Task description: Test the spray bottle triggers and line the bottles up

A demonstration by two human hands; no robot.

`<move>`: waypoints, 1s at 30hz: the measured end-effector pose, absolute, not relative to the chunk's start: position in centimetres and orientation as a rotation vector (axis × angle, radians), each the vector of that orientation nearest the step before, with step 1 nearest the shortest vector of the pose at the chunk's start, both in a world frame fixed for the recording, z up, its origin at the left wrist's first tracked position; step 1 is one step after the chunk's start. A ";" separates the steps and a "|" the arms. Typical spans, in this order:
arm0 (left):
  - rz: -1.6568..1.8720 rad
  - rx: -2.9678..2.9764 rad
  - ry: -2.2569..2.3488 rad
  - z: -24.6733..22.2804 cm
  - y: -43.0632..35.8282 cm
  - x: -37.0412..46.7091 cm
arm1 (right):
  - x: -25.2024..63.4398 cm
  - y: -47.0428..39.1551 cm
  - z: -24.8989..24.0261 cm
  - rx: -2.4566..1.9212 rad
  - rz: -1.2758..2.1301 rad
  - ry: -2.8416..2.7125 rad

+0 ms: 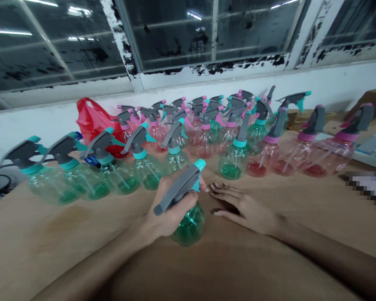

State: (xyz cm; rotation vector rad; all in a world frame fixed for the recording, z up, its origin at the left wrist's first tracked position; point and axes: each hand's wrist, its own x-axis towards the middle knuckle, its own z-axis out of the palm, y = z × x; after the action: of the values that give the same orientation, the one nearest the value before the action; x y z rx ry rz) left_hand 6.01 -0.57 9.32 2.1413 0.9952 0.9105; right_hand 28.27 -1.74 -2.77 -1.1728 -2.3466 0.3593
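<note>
My left hand (172,209) is wrapped round the neck of a green spray bottle (188,228) with a grey and teal trigger head, near the middle of the table. Beside it, my right hand (242,207) rests on the tabletop, fingers spread a little and pointing at the bottle without touching it. Another green spray bottle (233,161) stands just beyond my right hand. Left of centre, a row of green bottles (150,169) with teal collars stands upright, green liquid low inside.
Several pink spray bottles (263,156) stand at the right, more behind. A red plastic bag (94,119) sits at the back left. At the right are a blurred-out flat object (369,186) and a cardboard box (371,104). A windowed wall (207,79) bounds the wooden table (50,251).
</note>
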 end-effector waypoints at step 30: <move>0.926 2.009 0.963 8.1 -0.5 6.1 | 28.4 -1.6 -3.0 -1.195 0.343 -2.377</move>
State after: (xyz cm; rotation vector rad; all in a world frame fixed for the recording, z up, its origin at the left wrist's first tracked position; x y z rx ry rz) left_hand 6.10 -0.49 8.07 2.0088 0.9632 0.9262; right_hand 28.39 -1.65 -3.01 -1.1950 -2.3767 0.3430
